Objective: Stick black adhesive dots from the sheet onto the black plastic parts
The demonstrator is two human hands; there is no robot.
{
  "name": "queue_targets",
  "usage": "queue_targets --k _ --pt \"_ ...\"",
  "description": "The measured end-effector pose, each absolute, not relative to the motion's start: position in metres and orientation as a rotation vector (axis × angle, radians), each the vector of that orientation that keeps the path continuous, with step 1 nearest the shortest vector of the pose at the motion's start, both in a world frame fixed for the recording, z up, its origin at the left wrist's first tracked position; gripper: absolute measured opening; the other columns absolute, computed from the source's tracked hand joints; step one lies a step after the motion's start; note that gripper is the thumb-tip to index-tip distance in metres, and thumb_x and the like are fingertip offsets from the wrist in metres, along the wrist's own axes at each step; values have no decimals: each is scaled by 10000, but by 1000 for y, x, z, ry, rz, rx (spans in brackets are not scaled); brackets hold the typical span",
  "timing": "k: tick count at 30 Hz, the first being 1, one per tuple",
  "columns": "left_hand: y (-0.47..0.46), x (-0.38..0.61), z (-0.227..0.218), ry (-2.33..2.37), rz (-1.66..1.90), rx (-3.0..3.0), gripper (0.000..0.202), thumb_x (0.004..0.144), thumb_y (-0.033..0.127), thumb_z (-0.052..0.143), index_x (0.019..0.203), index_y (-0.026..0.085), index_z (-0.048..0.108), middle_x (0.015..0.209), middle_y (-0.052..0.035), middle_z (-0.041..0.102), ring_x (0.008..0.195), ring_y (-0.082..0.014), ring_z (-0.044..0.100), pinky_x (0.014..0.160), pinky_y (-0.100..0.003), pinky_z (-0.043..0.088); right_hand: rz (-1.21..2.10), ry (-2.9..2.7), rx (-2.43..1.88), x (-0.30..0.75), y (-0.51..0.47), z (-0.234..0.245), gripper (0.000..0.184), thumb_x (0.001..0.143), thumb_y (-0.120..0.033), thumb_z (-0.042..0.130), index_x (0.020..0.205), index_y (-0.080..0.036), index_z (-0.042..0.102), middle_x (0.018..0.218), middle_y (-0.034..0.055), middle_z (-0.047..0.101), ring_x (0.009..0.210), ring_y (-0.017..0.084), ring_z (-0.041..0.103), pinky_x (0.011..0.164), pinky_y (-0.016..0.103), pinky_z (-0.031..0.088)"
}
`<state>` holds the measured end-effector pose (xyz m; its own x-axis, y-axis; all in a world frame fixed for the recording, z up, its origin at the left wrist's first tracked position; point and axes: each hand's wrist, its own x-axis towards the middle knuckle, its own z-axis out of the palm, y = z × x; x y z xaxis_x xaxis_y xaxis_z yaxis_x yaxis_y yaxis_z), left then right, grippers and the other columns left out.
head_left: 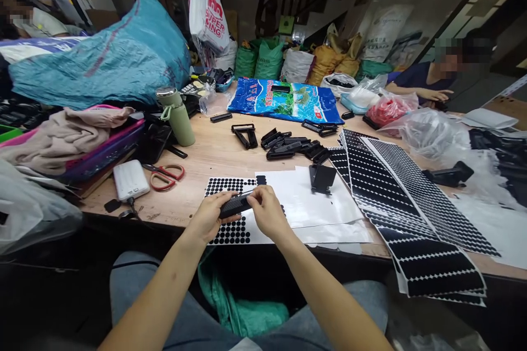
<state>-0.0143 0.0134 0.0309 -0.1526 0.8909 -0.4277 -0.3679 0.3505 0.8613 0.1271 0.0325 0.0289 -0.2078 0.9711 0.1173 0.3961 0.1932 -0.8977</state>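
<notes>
My left hand (208,216) grips one end of a black ribbed plastic part (234,206), perhaps a piece of a folding stand. At its other end the fingers and thumb of my right hand (268,213) are closed on the part's edge. Directly beneath lies a sheet of round black stickers (230,237), partly hidden by my hands. White backing sheets (304,208) spread to the right, and a black folding stand (322,178) rests upright on them. Beyond my hands is a loose pile of similar black plastic parts (288,145).
Long sheets of black adhesive pads (411,219) overhang the table's front right edge. Red-handled scissors (167,176), a white power bank (130,180) and a green bottle (177,118) stand or lie left. A blue printed bag (251,101) lies behind. Another person (432,77) sits far right.
</notes>
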Motion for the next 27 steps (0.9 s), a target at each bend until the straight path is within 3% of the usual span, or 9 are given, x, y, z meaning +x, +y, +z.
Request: queue_targets --k 11,14,18,21,27 --pt "6 4 33 1303 1203 583 149 746 203 554 838 120 637 876 -87 592 785 -185 575 509 -316 561 909 -1711 -1341 133 22 24 96 774 -208 476 684 -190 507 942 63 491 914 188 487 835 345 390" --pt "7 5 27 1314 1195 585 150 749 205 552 837 122 641 874 -85 586 771 -180 575 519 -330 565 805 -1718 -1399 142 26 15 81 792 -262 477 793 -190 511 939 68 499 881 191 497 796 330 410" --pt "11 1 10 1428 1193 571 145 761 190 537 833 111 635 823 -82 581 683 -156 575 514 -336 567 581 -1706 -1841 164 40 -6 251 804 -329 473 941 -122 511 985 160 509 923 268 494 764 364 406" --pt "12 -2 0 1475 1179 555 150 773 192 527 848 109 626 807 -82 582 663 -153 581 511 -327 567 528 -1797 -2055 175 47 -18 225 759 -288 546 894 -107 541 969 194 528 935 306 497 727 356 399" --pt "10 0 -5 1468 1165 555 150 779 190 526 857 111 626 835 -91 596 699 -162 592 553 -346 576 583 -1747 -2008 178 44 -21 175 740 -248 550 867 -129 534 961 177 542 883 282 519 705 336 388"
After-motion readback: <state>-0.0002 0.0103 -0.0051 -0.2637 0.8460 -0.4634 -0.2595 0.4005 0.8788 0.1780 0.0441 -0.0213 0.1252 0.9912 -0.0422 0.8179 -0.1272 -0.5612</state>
